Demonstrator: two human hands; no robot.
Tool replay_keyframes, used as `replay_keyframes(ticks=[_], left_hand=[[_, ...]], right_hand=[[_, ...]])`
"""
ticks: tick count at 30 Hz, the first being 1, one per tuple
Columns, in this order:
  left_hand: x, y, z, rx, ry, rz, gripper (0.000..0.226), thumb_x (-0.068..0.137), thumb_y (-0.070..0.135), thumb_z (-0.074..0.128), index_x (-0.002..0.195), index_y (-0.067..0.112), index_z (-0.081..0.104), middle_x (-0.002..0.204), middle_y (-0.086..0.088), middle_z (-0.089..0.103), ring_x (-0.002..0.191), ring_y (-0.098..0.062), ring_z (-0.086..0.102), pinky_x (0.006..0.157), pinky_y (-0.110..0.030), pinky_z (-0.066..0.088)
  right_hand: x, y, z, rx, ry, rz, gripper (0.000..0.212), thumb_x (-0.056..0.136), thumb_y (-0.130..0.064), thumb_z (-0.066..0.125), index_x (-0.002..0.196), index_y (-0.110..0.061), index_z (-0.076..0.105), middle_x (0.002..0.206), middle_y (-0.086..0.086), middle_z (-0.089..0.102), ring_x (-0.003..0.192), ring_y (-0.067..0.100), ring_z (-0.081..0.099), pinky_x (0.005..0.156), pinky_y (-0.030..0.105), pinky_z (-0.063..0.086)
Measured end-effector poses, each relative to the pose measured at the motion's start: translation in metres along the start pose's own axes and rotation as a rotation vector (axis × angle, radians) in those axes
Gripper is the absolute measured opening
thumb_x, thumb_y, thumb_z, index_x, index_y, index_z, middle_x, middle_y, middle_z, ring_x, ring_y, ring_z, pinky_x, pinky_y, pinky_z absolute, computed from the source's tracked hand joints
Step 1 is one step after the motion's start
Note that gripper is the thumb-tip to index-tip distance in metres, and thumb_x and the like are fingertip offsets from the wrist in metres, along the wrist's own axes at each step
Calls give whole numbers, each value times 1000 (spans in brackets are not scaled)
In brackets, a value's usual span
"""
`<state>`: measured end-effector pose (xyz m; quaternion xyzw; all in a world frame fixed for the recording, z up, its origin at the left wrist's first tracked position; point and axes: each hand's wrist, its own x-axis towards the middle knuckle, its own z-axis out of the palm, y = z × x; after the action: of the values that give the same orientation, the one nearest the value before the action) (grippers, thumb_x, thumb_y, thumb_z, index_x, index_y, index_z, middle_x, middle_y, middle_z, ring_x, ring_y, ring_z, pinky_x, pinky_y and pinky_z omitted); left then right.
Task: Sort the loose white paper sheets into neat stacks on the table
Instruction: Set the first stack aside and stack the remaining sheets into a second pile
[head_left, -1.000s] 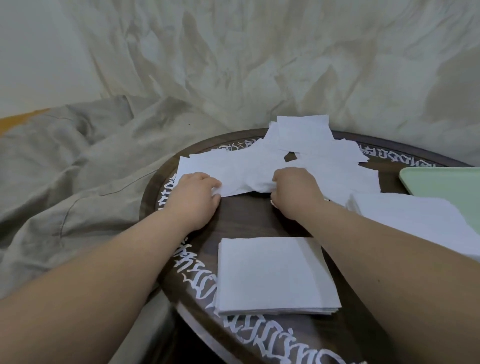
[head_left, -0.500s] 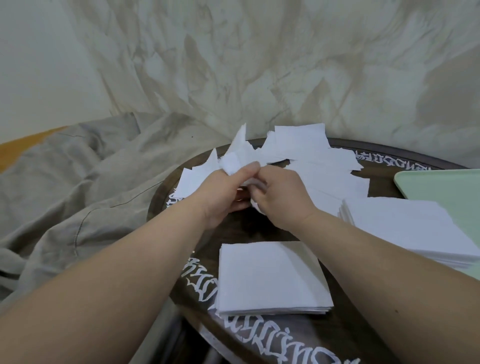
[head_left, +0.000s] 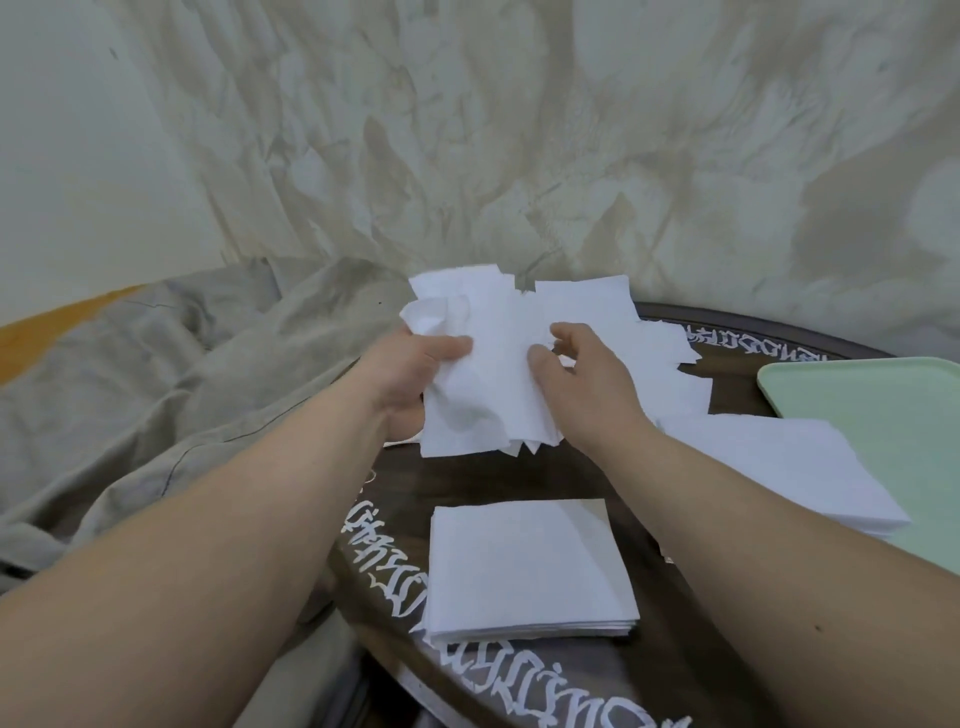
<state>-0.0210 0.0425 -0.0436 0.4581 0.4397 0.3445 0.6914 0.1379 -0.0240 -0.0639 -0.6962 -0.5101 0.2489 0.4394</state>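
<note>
A bunch of loose white paper sheets (head_left: 485, 374) is held up above the dark round table (head_left: 519, 478), crumpled and uneven at its edges. My left hand (head_left: 410, 379) grips its left side with the thumb on top. My right hand (head_left: 582, 384) pinches its right side. More loose sheets (head_left: 649, 343) lie scattered on the table behind my hands. A neat square stack (head_left: 524, 566) sits near the front edge. A second stack (head_left: 779, 467) lies to the right, partly under my right forearm.
A pale green tray (head_left: 883, 410) sits at the table's right, under part of the right stack. Grey-beige cloth (head_left: 156, 395) is bunched to the left of the table and hangs behind it. White lettering (head_left: 395, 566) rings the table's rim.
Both hands gathered loose sheets from the table, came together, and lifted the bunch up. The bunch now faces me more flatly, with my hands apart at its sides.
</note>
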Motion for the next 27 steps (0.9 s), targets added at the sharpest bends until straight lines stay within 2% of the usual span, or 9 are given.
replay_keyframes(ticks=[3, 7, 12, 14, 17, 20, 22, 24, 27], left_hand=[[-3, 7, 7, 15, 33, 34, 33, 89, 1, 58, 122, 7, 59, 113, -12, 69, 96, -30, 68, 81, -43, 55], [-13, 10, 6, 37, 50, 50, 32, 88, 1, 59, 119, 7, 61, 112, -14, 70, 95, -30, 69, 82, -43, 55], [-40, 16, 1, -24, -56, 39, 34, 89, 2, 53, 122, 6, 60, 116, -14, 67, 103, -31, 67, 84, -42, 55], [-49, 17, 2, -57, -86, 51, 31, 89, 1, 50, 116, 8, 62, 108, -12, 69, 93, -27, 69, 77, -38, 58], [-64, 20, 5, -95, -86, 52, 28, 89, 1, 45, 108, 11, 64, 95, -10, 70, 80, -24, 70, 67, -36, 59], [-75, 20, 6, -55, 3, 47, 27, 88, 3, 48, 109, 12, 63, 95, -12, 69, 78, -26, 69, 68, -37, 58], [-81, 15, 7, -21, 58, 46, 30, 88, 4, 53, 116, 9, 61, 101, -14, 68, 82, -29, 68, 73, -40, 56], [-89, 8, 10, -14, 48, 36, 30, 88, 6, 58, 118, 8, 61, 106, -16, 69, 88, -30, 68, 78, -43, 55], [-103, -5, 18, -38, 24, 28, 23, 86, 9, 63, 108, 8, 65, 106, -16, 70, 90, -31, 69, 80, -44, 55]], right_hand=[[1, -6, -6, 237, -36, 130, 59, 92, -49, 50, 142, -23, 35, 136, -2, 48, 115, 16, 51, 98, 33, 42], [-1, -11, -15, 339, -90, 168, 67, 87, -45, 60, 144, -21, 33, 132, 1, 52, 104, 18, 61, 95, 39, 49], [-13, -15, -23, 338, -206, 250, 74, 84, -60, 55, 144, -22, 34, 142, -4, 42, 125, 21, 46, 106, 45, 37], [-18, -18, -25, 390, -223, 268, 65, 85, -60, 53, 136, -21, 44, 131, -7, 53, 114, 17, 54, 93, 37, 44], [-30, -27, -32, 610, -220, 297, 33, 92, -48, 51, 105, -21, 63, 93, -6, 70, 81, 14, 64, 74, 30, 49], [-39, -33, -40, 787, -228, 301, 30, 88, -40, 61, 105, -16, 65, 97, -1, 73, 91, 19, 69, 85, 36, 53], [-47, -37, -46, 786, -237, 279, 29, 84, -33, 68, 103, -11, 65, 94, 3, 73, 81, 18, 70, 69, 30, 56], [-58, -42, -51, 716, -243, 243, 18, 82, -21, 71, 93, -9, 64, 77, 5, 70, 56, 14, 65, 42, 20, 44], [-73, -38, -56, 653, -212, 206, 12, 79, -8, 72, 89, -8, 65, 74, 7, 70, 54, 16, 65, 36, 18, 39]])
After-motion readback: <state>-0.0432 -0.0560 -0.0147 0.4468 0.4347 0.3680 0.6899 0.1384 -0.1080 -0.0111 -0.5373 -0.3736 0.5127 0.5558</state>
